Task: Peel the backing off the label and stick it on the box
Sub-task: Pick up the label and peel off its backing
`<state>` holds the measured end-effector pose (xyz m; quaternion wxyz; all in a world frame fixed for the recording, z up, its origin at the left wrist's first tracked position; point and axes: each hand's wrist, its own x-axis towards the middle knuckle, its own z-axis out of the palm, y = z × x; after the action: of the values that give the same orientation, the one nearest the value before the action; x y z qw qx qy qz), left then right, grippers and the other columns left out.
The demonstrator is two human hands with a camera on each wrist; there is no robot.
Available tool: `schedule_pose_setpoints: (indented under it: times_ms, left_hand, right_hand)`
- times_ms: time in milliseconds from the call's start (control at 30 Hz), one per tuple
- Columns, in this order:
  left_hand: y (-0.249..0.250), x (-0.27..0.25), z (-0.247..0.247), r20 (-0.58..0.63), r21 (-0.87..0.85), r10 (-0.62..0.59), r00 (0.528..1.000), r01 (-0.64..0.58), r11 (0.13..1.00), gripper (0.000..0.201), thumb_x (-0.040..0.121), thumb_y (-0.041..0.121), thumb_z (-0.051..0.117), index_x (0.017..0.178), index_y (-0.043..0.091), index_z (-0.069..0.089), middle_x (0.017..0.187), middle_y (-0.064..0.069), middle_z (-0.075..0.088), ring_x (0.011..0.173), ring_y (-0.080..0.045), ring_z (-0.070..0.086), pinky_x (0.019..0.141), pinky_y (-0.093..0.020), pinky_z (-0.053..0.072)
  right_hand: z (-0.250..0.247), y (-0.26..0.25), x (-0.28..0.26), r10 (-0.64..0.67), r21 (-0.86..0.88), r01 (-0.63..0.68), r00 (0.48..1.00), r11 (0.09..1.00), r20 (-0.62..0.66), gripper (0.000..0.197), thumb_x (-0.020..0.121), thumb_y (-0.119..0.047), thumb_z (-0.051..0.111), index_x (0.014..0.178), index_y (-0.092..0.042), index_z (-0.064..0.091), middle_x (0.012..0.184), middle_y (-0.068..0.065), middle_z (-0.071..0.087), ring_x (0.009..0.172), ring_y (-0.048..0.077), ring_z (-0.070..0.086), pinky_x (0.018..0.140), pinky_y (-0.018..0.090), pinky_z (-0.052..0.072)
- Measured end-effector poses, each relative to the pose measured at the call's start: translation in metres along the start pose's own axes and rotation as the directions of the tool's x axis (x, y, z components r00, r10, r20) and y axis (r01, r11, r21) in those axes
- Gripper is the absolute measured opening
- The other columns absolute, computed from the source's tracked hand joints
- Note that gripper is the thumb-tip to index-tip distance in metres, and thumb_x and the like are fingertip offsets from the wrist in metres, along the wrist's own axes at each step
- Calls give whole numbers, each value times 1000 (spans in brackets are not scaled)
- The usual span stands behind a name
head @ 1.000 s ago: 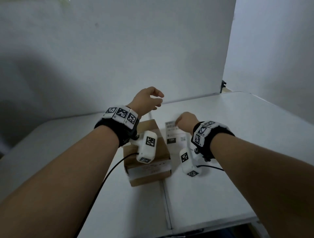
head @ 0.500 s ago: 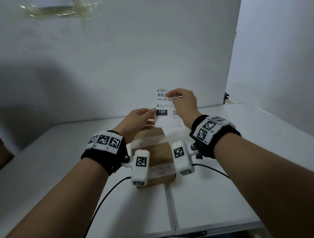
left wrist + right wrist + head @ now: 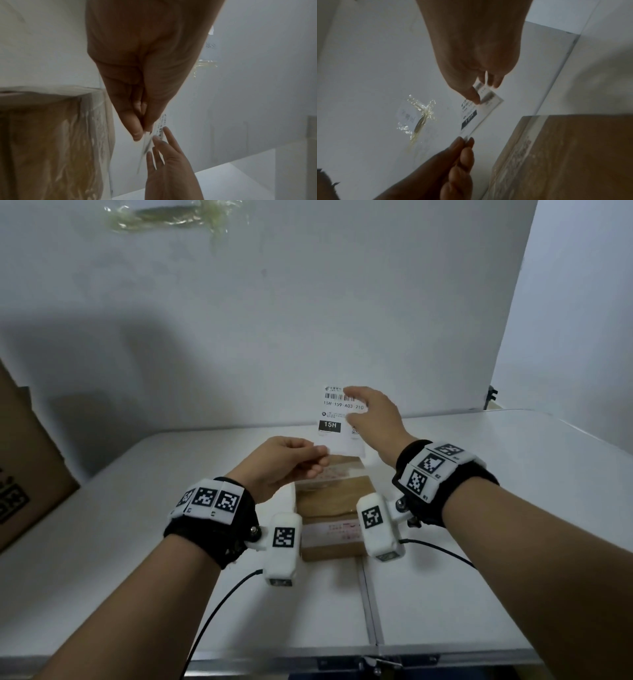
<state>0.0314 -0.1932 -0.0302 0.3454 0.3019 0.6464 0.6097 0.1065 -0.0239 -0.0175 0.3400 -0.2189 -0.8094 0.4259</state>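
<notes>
A white shipping label (image 3: 334,412) with a barcode and a black "15H" block is held upright in the air above the far end of the brown cardboard box (image 3: 330,501). My left hand (image 3: 318,460) pinches the label's lower left corner between thumb and fingers. My right hand (image 3: 356,405) pinches its upper right edge, thumb on the printed face. The left wrist view shows the label (image 3: 160,129) nearly edge-on past my left hand (image 3: 144,129). The right wrist view shows the label (image 3: 476,113) slanting from my right hand (image 3: 485,92) towards the box (image 3: 573,155).
The box lies on a white table (image 3: 479,577) beside its centre seam (image 3: 368,604). A large cardboard carton (image 3: 27,467) stands at the left edge. White walls close the back and right, with a yellowed tape patch (image 3: 171,217) high up. Cables trail from both wrist cameras.
A second ago the label lay on the table under my right hand. Both hands now hold it upright over the box, and the left hand has slid to the lower corner.
</notes>
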Motion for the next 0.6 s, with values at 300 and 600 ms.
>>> schedule_pose_setpoints:
  times_ms: [300, 600]
  left_hand:
    - [-17, -4, -4, -10, -203, -3, 1000, 0, 979, 20, 91, 4, 55, 102, -11, 63, 84, -13, 70, 58, -11, 63, 66, -18, 56]
    - [-24, -3, -5, -42, -189, 32, 999, -40, 981, 27, 90, 7, 59, 108, -13, 61, 89, -15, 66, 63, -10, 63, 75, -19, 56]
  right_hand:
    - [9, -21, -27, -127, -17, 138, 947, 990, 295, 17, 85, -5, 67, 100, -8, 75, 103, 2, 73, 92, 9, 65, 73, 4, 46]
    - [16, -11, -32, -80, -23, 93, 939, 995, 335, 15, 85, -8, 65, 92, -14, 77, 88, -3, 73, 82, 8, 68, 62, 2, 45]
